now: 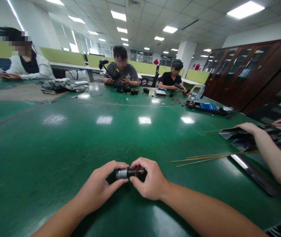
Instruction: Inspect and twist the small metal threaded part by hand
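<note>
Between my hands, just over the green tabletop (86, 141), is a small cylindrical part (122, 173), like a little motor or gearbox, with a silver-grey body, a dark middle and a thin metal shaft pointing right. My left hand (103, 184) pinches the silver body between thumb and fingers. Around the dark middle, my right hand (150, 177) closes with its thumb and fingertips; the shaft's end lies inside its curl. The part is held level, crosswise. Its exact kind cannot be made out.
Thin yellowish sticks (199, 158) lie to the right, beside black trough-like pieces (244, 140) under another person's hand (250, 127). A dark flat bar (256, 174) rests nearer. Across the table, people sit behind electronic parts (61, 86), a white box (159, 93) and a black tray (204, 108).
</note>
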A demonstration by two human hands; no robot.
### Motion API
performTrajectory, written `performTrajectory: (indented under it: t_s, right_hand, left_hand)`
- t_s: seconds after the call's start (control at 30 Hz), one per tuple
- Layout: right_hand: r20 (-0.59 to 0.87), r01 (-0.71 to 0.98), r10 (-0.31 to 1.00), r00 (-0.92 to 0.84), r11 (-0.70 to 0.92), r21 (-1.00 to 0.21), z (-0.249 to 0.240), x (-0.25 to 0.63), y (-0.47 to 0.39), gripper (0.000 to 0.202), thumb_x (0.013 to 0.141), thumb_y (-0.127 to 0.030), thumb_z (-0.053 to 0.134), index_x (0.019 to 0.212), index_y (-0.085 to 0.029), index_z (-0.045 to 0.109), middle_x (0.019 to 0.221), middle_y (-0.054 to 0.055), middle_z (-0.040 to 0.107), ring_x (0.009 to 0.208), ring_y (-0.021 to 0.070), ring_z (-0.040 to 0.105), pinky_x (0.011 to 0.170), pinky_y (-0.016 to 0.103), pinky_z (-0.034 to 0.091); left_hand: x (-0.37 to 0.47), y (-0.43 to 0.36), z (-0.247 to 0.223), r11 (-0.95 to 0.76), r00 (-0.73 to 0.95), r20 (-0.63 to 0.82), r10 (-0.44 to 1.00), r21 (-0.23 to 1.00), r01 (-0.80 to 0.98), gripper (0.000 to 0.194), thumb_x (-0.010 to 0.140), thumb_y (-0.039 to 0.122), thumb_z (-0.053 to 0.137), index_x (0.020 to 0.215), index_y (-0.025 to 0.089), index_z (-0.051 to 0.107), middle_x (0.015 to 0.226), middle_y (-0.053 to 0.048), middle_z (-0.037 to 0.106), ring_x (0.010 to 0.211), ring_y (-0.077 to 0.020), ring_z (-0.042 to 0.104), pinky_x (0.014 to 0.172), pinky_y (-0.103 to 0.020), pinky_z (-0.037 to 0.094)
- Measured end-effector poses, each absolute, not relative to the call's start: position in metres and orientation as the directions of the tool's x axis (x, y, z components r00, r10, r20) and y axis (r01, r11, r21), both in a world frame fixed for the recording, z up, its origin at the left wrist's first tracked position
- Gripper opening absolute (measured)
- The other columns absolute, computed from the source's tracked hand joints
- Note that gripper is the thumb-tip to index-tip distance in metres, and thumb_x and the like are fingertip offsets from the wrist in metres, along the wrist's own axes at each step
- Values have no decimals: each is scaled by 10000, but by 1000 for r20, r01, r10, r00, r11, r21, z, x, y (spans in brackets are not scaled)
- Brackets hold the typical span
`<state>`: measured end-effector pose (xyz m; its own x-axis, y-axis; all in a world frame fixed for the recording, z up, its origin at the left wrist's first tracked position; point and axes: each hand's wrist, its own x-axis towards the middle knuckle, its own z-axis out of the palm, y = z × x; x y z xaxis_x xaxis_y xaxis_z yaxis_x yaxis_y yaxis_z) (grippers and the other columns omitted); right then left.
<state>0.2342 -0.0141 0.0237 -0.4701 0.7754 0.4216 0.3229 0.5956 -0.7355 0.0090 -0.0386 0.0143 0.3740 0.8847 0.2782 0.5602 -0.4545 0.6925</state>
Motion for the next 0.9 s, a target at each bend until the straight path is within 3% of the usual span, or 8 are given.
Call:
performTrajectory:
  t_s: [0.47, 0.9]
  right_hand:
    - [448, 316, 748, -489, 631, -709, 20, 235, -12, 124, 731, -179, 697, 830, -187, 622, 769, -3, 649, 678, 139, 597, 651, 248, 433]
    - [425, 356, 757, -497, 624, -696, 21, 236, -12, 106, 730, -200, 684, 801, -194, 605, 730, -6, 631, 648, 145, 580, 633, 256, 429]
  left_hand:
    - [10, -41, 12, -504, 420, 299, 857, 658, 559, 307, 926, 310, 632, 1220, 322, 541, 1191, 10, 646, 1110, -130, 617, 967, -275, 495]
    - [7, -42, 14, -522, 421, 324, 847, 656, 545, 296, 925, 307, 626, 1210, 251, 570, 1184, -63, 653, 1102, -182, 634, 957, -322, 525]
